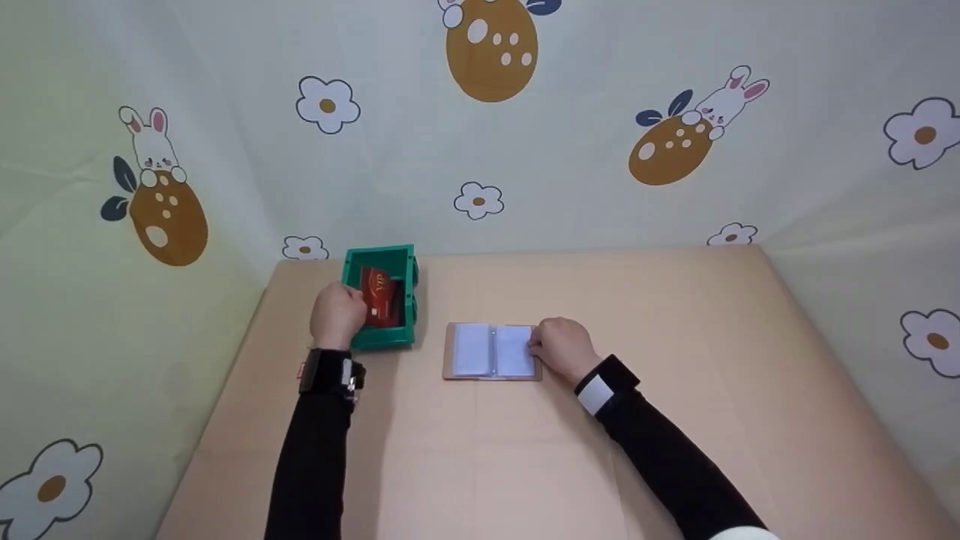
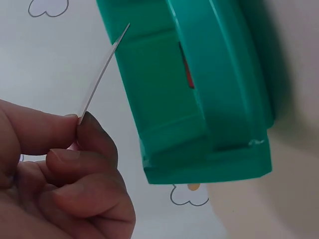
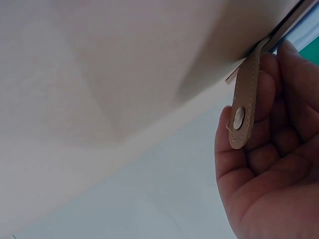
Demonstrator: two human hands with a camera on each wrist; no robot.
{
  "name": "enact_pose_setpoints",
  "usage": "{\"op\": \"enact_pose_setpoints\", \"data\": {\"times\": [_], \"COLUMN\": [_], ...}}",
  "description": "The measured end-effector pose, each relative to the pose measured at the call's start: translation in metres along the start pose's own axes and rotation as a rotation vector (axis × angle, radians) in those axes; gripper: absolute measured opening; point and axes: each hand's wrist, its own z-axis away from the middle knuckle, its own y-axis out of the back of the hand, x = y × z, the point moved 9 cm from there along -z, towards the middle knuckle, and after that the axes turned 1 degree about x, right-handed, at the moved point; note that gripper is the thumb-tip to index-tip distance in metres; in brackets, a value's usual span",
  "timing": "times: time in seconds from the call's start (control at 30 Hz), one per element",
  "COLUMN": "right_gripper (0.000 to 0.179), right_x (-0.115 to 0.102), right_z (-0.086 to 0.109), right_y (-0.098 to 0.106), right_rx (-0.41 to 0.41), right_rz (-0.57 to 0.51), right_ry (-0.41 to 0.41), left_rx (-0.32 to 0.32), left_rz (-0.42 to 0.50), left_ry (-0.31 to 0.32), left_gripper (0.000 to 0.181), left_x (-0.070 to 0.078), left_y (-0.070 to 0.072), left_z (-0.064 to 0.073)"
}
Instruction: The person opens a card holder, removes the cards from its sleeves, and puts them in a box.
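Observation:
My left hand (image 1: 337, 311) pinches a red card (image 1: 379, 289) marked VIP between thumb and forefinger, held over the green bin (image 1: 386, 337). Seen edge-on in the left wrist view, the card (image 2: 99, 77) bends slightly. Through a slot in the bin's side (image 2: 224, 89), a bit of red (image 2: 189, 77) shows. A small tan card holder (image 1: 472, 352) lies spread on the table with clear pocket pages. At its right edge, my right hand (image 1: 566, 345) grips the cover, thumb on the page side. Its snap strap (image 3: 245, 99) hangs across the fingers in the right wrist view.
The table (image 1: 652, 315) has a tan cover and meets a patterned cloth backdrop (image 1: 570, 180) at its back and sides. The bin stands at the back left, left of the card holder. A small red item (image 1: 301, 370) shows beside the left wrist.

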Motion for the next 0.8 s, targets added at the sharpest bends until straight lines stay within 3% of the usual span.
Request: {"op": "enact_pose_setpoints", "data": {"times": [0.17, 0.47, 0.8], "right_gripper": [0.005, 0.006, 0.005], "right_x": [0.0, -0.0022, 0.0001], "right_z": [0.0, 0.0012, 0.0004], "right_y": [-0.001, 0.0003, -0.0003], "right_rx": [-0.003, 0.008, -0.009], "right_rz": [-0.007, 0.0, 0.0], "right_ry": [-0.002, 0.011, -0.008], "left_rx": [-0.013, 0.09, 0.067], "left_rz": [-0.013, -0.11, -0.111], "left_ry": [0.004, -0.008, -0.017], "left_gripper": [0.028, 0.028, 0.026], "left_x": [0.0014, 0.0017, 0.0031], "left_y": [-0.0071, -0.0064, -0.0052], "left_z": [0.0005, -0.0046, -0.002]}}
